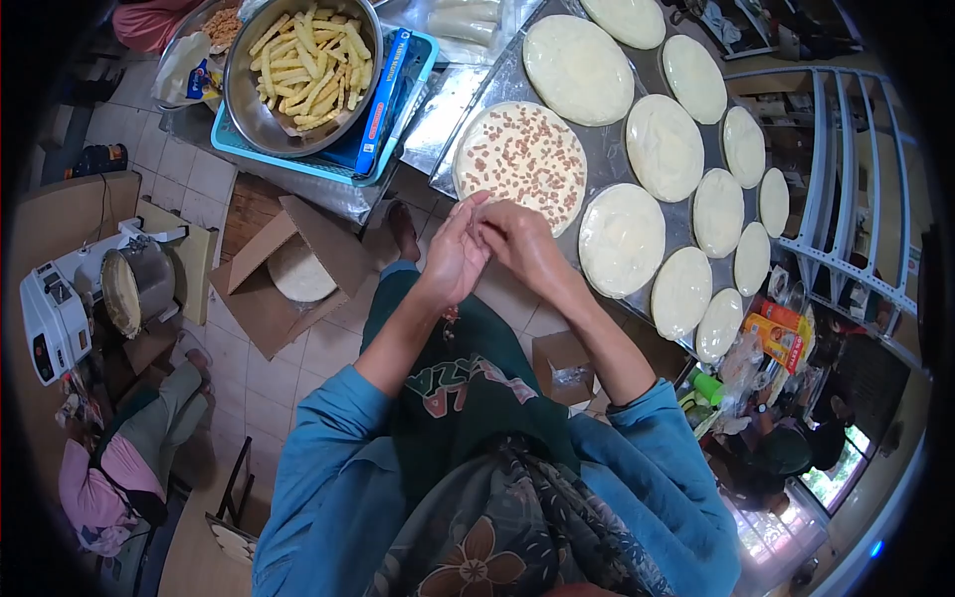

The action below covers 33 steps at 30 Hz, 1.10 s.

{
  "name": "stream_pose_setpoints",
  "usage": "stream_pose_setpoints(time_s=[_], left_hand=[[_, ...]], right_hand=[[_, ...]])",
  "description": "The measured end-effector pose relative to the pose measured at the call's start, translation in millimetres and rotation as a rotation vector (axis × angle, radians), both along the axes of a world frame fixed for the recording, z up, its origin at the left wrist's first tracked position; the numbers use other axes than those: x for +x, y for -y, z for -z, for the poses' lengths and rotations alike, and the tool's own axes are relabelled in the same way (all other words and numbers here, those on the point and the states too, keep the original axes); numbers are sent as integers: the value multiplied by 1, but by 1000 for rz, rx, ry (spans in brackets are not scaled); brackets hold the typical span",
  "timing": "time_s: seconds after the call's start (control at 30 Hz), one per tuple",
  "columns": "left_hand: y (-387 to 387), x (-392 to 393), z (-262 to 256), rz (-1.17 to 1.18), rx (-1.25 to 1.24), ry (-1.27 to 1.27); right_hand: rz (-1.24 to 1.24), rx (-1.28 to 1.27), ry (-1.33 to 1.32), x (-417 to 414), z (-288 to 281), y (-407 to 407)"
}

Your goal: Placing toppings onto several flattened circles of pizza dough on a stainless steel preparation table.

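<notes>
Both my hands meet over the near edge of a round flat dough base (522,153) scattered with small brown pieces. My left hand (460,242) is cupped with its palm up; whether pieces lie in it cannot be made out. The fingertips of my right hand (518,235) are bent together at the left palm, and what they pinch is hidden. Beside the topped base lie several plain pale dough rounds, among them one to the right (621,240) and one behind (578,69), all on a dark metal table (485,89).
At the upper left, a steel bowl of crinkle-cut fries (250,123) sits in a turquoise basket (298,168). An open cardboard box (261,257) stands below on the floor. A stand mixer (60,313) is far left, a metal rack (850,261) far right. Other people are around.
</notes>
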<state>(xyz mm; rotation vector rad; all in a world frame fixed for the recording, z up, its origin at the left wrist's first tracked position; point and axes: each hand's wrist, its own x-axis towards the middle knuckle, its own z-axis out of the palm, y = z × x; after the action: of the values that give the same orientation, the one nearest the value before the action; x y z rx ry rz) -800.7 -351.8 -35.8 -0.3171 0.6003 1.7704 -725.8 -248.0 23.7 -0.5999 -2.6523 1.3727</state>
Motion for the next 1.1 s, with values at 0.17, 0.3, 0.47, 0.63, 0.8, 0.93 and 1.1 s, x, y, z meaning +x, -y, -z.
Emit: stream_pose_setpoints(time_s=[0.17,0.3,0.47,0.63,0.8,0.93,1.1], left_hand=[[-16,-19,2,32,66,49],[-22,-27,-7,1,55,120],[-10,-30,-4,3,-2,163],[22,-39,-4,-28,-37,128],[46,-41,-12,-27,-136,90],[56,-39,-16,-6,-153,62],[63,-36,-16,-10,-163,80]], right_hand=[[212,-464,41,-15,-11,-32],[281,-689,87,-24,-1,-72],[317,-458,86,-36,37,-111],[199,54,95,-51,42,-96],[144,157,13,-59,45,-84],[47,203,-16,-58,43,-72],[21,192,-34,-40,35,-55]])
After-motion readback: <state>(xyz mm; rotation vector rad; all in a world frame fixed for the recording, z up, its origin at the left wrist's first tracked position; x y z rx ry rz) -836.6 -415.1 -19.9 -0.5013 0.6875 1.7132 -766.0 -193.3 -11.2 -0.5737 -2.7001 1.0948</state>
